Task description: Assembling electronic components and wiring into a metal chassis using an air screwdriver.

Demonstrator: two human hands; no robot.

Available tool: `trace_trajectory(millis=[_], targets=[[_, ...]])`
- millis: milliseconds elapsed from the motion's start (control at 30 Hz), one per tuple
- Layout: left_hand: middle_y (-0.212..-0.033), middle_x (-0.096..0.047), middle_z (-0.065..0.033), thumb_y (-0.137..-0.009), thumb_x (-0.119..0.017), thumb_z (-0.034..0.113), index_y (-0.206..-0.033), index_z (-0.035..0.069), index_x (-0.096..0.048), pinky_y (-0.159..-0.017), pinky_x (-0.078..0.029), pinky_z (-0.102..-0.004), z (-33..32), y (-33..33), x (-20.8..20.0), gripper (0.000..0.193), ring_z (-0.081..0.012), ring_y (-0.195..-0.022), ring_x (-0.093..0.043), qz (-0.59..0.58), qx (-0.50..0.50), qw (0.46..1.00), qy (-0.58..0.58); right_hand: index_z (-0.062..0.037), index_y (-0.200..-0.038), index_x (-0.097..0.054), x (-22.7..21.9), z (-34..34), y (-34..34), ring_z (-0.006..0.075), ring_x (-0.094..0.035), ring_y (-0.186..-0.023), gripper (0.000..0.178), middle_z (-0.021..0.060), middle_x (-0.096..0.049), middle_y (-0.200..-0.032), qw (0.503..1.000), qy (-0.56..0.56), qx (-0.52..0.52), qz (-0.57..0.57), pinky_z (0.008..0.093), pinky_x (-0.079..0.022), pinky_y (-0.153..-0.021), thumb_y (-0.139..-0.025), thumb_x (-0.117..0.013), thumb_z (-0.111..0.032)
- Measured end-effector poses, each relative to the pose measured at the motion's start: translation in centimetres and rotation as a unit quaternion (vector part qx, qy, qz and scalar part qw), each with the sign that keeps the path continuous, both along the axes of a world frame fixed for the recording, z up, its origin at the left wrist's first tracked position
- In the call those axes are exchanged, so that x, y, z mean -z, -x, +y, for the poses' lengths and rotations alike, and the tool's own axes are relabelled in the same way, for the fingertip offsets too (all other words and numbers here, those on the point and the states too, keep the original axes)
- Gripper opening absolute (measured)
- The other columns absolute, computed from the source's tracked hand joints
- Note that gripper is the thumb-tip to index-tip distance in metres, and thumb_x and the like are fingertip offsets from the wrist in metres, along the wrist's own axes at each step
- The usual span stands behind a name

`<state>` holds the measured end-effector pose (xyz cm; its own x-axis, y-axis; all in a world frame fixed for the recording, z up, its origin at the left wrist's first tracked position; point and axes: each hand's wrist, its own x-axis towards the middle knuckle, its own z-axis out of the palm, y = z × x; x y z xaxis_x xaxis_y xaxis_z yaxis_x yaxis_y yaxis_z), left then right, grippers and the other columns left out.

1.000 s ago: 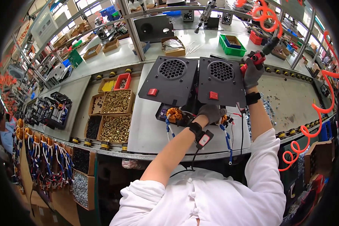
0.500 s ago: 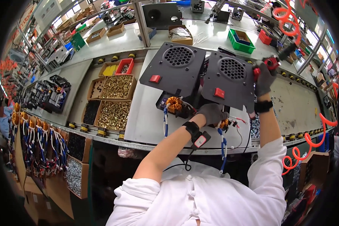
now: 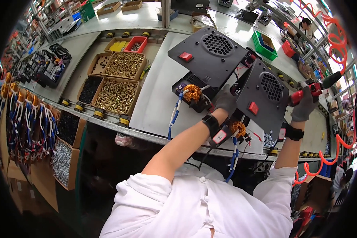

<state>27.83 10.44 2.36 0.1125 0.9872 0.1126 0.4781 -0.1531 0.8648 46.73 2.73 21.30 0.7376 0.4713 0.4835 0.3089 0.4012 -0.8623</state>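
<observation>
My right hand (image 3: 304, 108), in a grey glove, is wrapped round a red and black power screwdriver (image 3: 312, 89) beside the right black panel (image 3: 269, 102). That panel has a round honeycomb vent and a red rocker switch (image 3: 253, 107); it leans tilted. At its left edge is my gloved left hand (image 3: 226, 101), closed on the edge, with its fingertips partly hidden. A second black panel (image 3: 202, 65) with the same vent and switch lies to the left. Below the panels sit two copper-wound ring coils, the left coil (image 3: 192, 93) and the right coil (image 3: 238, 129), with blue and white leads.
Cardboard boxes of brass fasteners (image 3: 118, 96) and a red bin (image 3: 135, 44) stand left. A green bin (image 3: 264, 45) is behind the panels. Wired coils (image 3: 27, 119) hang at the far left. A coiled red hose (image 3: 325, 162) runs along the right.
The right panel has gone from lying nearly flat to tilted. My left hand has moved up to its left edge, and the screwdriver has swung lower beside its right side. The view has shifted.
</observation>
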Motion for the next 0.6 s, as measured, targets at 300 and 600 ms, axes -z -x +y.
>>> trace_trajectory(millis=[300,600], targets=[[-0.103,-0.071,-0.0147,-0.084,-0.066,0.018,-0.106,0.006,-0.069,-0.076,-0.056,-0.0386,0.5,-2.0,2.4,0.025,-0.0295,-0.095,-0.070,0.289,0.196,0.933,-0.084,-0.0125,-0.104,-0.061,-8.6,6.3,0.8,0.0134,-0.061,-0.077,0.032,0.0031,-0.063,-0.094,0.955,-0.179,-0.002,-0.236,0.0308,-0.052,-0.066,-0.077,-0.076,-0.009],[-0.105,-0.072,-0.0092,-0.086,-0.061,0.014,-0.100,0.012,-0.075,-0.078,-0.056,-0.0376,0.5,-2.2,-1.5,0.019,-0.0269,-0.097,-0.070,0.221,0.207,0.952,-0.031,-0.0123,-0.098,-0.058,-5.4,12.2,9.3,0.0079,-0.056,-0.073,0.026,-0.0032,-0.058,-0.085,0.966,-0.058,-0.235,-0.088,0.0263,-0.048,-0.068,-0.079,-0.076,-0.015]])
